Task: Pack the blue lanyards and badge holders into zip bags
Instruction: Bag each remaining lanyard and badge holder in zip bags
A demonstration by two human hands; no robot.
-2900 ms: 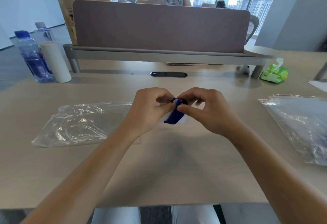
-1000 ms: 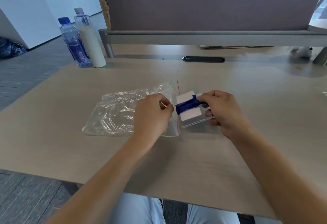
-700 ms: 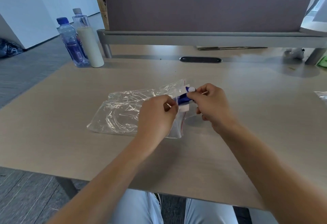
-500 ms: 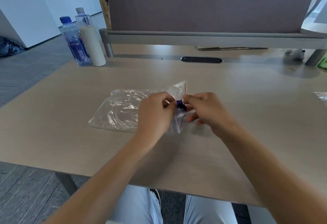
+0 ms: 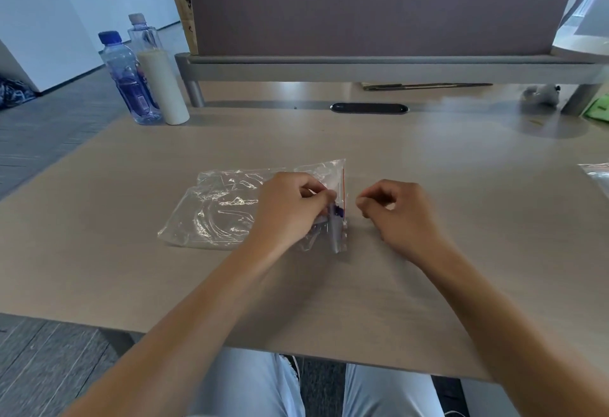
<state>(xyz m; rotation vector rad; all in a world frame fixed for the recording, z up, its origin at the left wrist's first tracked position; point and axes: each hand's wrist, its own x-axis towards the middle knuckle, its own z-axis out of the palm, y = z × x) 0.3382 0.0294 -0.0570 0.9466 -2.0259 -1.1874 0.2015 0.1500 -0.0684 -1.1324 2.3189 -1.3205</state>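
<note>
A clear zip bag (image 5: 224, 212) with a red strip at its mouth lies flat on the beige desk (image 5: 428, 185), mouth to the right. My left hand (image 5: 290, 209) pinches the upper lip of the mouth and lifts it. Just inside the mouth sit the blue lanyard (image 5: 336, 210) and the clear badge holder (image 5: 335, 235), partly hidden by my left hand. My right hand (image 5: 395, 212) hovers just right of the bag's mouth, fingers curled, holding nothing.
Two water bottles (image 5: 130, 80) and a white cylinder (image 5: 163, 87) stand at the back left. A brown divider panel (image 5: 362, 4) closes off the back. Another clear bag's edge (image 5: 596, 176) shows at the far right, and a small grey toy (image 5: 540, 93) sits at the back right.
My right hand pushed the lanyard and badge holder into the bag's mouth, let go and drew back to the right. My left hand kept holding the bag's lip.
</note>
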